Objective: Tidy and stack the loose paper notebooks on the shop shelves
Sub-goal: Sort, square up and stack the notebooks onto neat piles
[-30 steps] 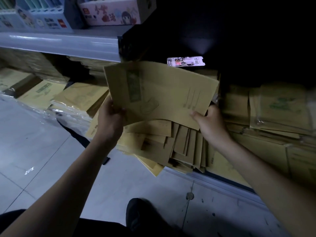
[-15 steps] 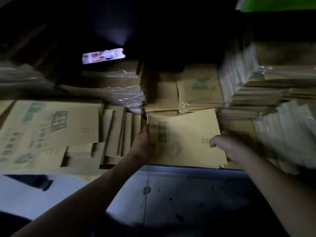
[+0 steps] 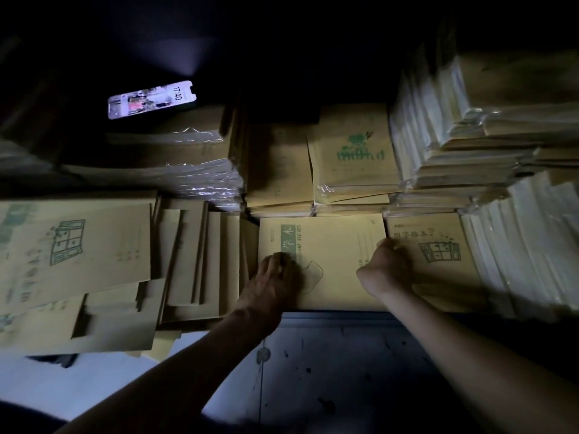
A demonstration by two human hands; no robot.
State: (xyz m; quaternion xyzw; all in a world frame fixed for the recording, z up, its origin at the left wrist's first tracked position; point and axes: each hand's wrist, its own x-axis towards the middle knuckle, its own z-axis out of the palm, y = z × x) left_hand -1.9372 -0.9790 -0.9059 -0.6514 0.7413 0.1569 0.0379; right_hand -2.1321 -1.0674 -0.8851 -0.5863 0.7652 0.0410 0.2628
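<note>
Head view, dim light. Brown-paper notebook [image 3: 332, 255] lies flat at the front edge of the low shelf [image 3: 329, 316], about centre frame, green title strip at its 10 o'clock corner. Left hand [image 3: 275, 277] rests palm-down on the notebook's near-left part, fingers spread and flat, gripping nothing. Right hand [image 3: 387, 264] sits at the notebook's 3 o'clock edge, fingers curled into a loose fist over that edge; whether it pinches the cover, cannot tell.

At 3 o'clock of the notebook, just beside it: grid-print notebook [image 3: 438, 245], partly under the right hand. At 12 o'clock: shrink-wrapped bundle [image 3: 354, 158] with a green plant print, on a further stack. At 9 o'clock: loose pile of notebooks [image 3: 188, 258], fanned and skewed, some overhanging the shelf front. Far right, 2 to 4 o'clock: tall wrapped stacks [image 3: 488, 142], white page edges showing. At 11 o'clock, on a wrapped stack: lit phone [image 3: 152, 99], screen reading 17:40.
</note>
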